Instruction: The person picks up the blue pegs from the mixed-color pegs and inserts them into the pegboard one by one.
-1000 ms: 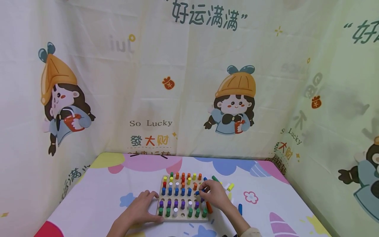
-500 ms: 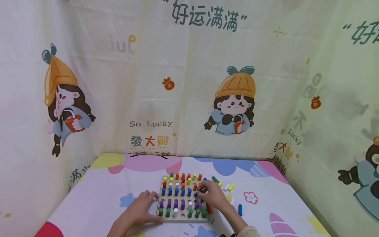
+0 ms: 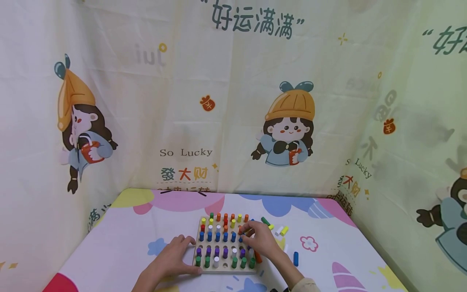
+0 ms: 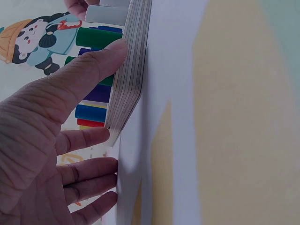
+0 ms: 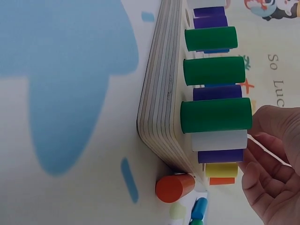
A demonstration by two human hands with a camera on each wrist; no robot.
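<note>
A wooden pegboard with rows of coloured pegs lies on the table. My left hand rests against its left side, fingers fairly straight and spread. In the left wrist view, the thumb lies on the board's edge and the index fingertip touches near a corner. Over the board's right part, my right hand has thumb and forefinger at a blue peg, pinching its upper end at the right of the blue row. In the right wrist view, green pegs stand before the curled right fingers, and that blue peg is hidden.
An orange peg lies against the board's right side. Farther right are loose pegs: a blue one, a yellow one, a white one and a green one. A printed curtain stands behind the table.
The blue peg in my right hand has gone from tilted to nearly upright at the end of the blue row. My right fingers have shifted slightly left; my left hand stays put.
</note>
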